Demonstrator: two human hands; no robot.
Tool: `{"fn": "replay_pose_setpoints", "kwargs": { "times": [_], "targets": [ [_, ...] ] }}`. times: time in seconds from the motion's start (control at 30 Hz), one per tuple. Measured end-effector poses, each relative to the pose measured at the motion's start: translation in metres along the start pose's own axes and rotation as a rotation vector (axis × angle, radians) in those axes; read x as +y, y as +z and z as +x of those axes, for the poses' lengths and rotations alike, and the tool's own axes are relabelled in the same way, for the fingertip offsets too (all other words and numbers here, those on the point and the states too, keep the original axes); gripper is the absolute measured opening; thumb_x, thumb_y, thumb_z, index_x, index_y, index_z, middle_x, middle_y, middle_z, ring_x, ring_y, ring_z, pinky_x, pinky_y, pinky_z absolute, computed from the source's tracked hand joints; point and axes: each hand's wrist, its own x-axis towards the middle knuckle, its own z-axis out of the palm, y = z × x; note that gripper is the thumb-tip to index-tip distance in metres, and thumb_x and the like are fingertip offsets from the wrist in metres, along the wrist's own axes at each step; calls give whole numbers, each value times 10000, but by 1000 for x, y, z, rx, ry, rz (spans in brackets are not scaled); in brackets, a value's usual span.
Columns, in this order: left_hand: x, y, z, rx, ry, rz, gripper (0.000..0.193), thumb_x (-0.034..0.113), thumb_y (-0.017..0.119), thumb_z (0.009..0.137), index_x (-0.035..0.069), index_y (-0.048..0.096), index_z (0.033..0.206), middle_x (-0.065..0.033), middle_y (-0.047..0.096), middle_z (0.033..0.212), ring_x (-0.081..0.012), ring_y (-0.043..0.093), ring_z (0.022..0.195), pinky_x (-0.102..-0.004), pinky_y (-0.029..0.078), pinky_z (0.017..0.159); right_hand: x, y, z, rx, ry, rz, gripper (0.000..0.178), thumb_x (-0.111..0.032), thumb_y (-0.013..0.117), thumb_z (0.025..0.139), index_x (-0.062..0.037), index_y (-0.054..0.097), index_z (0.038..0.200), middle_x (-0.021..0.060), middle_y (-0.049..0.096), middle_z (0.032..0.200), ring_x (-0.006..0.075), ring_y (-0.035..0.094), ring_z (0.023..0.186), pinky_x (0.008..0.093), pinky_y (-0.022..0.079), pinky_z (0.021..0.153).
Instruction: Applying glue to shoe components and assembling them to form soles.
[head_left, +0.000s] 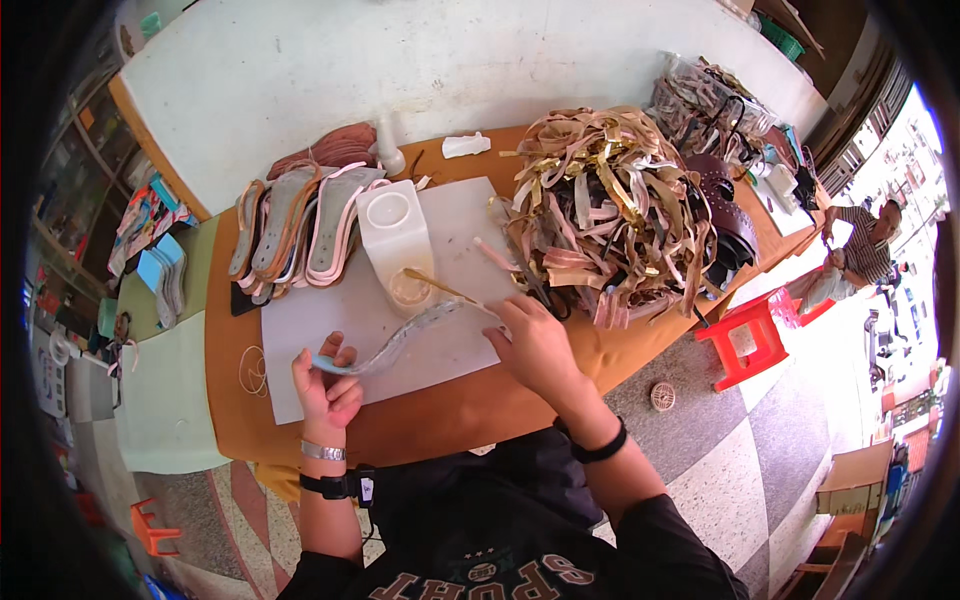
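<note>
Above the table's front edge, my left hand (328, 395) grips the light blue end of a narrow, curved grey strap (408, 330). The strap bows upward to the right and its far end comes close to the fingers of my right hand (540, 345). Those fingers are closed on a thin yellowish stick (445, 287), brush-like in shape; whether they also pinch the strap's end I cannot tell. The stick's tip lies over the lower round opening of a white container (385, 235), where something yellowish shows. A pale board (330, 375) lies beneath.
Stacked looped straps (300, 225) lie left of the container. A large heap of tan, pink and gold strips (610, 215) is at the right, beside rolled dark studded straps (735, 215). A red stool (742, 340) stands right of the table; a seated person (860, 245) is beyond.
</note>
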Motion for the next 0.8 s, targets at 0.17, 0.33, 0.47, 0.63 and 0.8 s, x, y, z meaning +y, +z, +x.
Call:
{"fn": "replay_pose_setpoints", "kwargs": {
  "times": [0.17, 0.33, 0.47, 0.63, 0.8],
  "targets": [
    [3, 7, 5, 102, 4, 103, 504, 498, 634, 1029, 83, 611, 1313, -8, 583, 952, -44, 339, 449, -193, 286, 347, 8, -84, 7, 225, 64, -116, 34, -83, 785, 857, -50, 774, 859, 129, 721, 803, 358, 713, 734, 412, 577, 676],
    [-1, 10, 13, 167, -26, 127, 460, 489, 629, 1039, 92, 627, 1270, 1, 596, 922, -39, 330, 441, -192, 268, 342, 47, -144, 31, 212, 367, -516, 224, -260, 801, 884, -40, 770, 917, 176, 734, 976, 398, 725, 886, 495, 569, 794],
    [1, 11, 16, 184, -65, 153, 431, 481, 632, 1042, 96, 644, 1237, -1, 618, 909, -40, 326, 437, -192, 258, 342, 83, -139, 44, 111, 328, -667, 309, -322, 779, 893, -37, 789, 1013, 196, 751, 974, 433, 725, 891, 499, 580, 818],
    [0, 19, 19, 329, -59, 178, 391, 457, 656, 1035, 98, 665, 1190, 0, 624, 876, -48, 339, 445, -195, 262, 361, 86, -144, 63, 3, 395, -642, 290, -303, 774, 897, -18, 778, 947, 216, 754, 908, 429, 731, 893, 511, 585, 809],
    [-1, 26, 23, 464, -67, 290, 360, 446, 704, 1016, 108, 673, 1138, 5, 612, 837, -55, 360, 465, -199, 263, 387, 74, -191, 96, 36, 311, -414, 279, -276, 766, 902, 1, 779, 868, 213, 728, 782, 421, 726, 782, 471, 572, 747]
  ]
}}
